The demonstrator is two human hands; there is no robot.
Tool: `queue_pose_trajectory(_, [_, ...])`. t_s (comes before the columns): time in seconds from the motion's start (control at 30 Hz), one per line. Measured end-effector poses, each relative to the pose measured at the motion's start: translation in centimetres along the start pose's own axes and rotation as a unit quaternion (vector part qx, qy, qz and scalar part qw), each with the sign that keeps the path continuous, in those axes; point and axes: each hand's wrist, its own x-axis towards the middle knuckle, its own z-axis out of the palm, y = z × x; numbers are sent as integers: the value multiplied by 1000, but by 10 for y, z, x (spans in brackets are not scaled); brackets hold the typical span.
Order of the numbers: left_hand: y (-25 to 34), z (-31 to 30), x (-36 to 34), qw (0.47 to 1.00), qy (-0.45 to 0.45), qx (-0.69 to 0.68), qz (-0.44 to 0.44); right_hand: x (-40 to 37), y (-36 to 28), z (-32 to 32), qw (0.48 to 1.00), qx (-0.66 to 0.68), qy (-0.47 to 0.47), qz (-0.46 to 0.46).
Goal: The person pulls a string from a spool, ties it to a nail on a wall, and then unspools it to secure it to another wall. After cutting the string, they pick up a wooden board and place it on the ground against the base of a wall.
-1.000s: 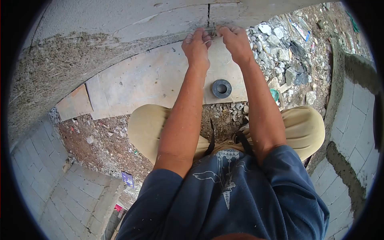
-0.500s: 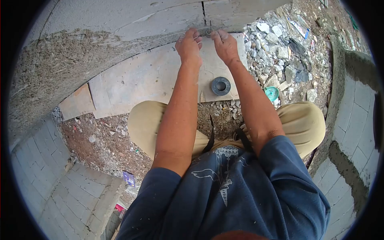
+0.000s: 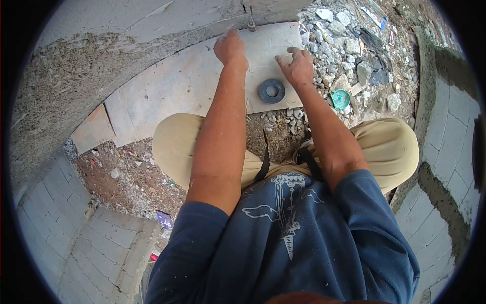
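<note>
On my remote feed, left hand (image 3: 231,48) at 12 o'clock, near wall (image 3: 187,25): fingers curled, tips hidden; I cannot tell whether anything is pinched. Metal pin (image 3: 251,24) at wall foot, also 12 o'clock. Right hand (image 3: 298,68) at 1 o'clock, fingers spread, nothing visibly held. Dark grey ring (image 3: 262,91) lies on board (image 3: 162,83), same bearing. I flag hazards: low wrist sweep could knock ring into rubble (image 3: 353,46); rough wall could graze left knuckles.

Hands (image 3: 231,49) abv board (image 3: 167,91), prob. ply
</note>
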Motion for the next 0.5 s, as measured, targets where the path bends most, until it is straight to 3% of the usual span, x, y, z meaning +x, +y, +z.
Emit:
queue_pose_trajectory(0.03, [-10,-2,9,1000,22,21,5,-16,-11,-3,999,-26,1,-33])
queue_pose_trajectory(0.13, [-38,-5,31,995,62,82,-1,-63,-40,-8,979,-76,-129,-138])
queue_pose_trajectory(0.2, [-44,-6,29,989,64,124,-38,-83,-38,5,969,-103,-176,-142])
queue_pose_trajectory(0.3, [-49,-4,17,978,-7,206,8,-70,-23,5,989,-2,-150,-1])
queue_pose_trajectory(0.37, [-43,2,4,977,-16,210,21,-25,-7,-8,990,98,12,102])
queue_pose_trajectory(0.43, [-34,4,-6,978,-31,202,31,33,15,-41,949,162,133,236])
queue_pose_trajectory(0.5, [-25,5,-10,981,-52,180,41,84,39,-68,851,335,208,347])
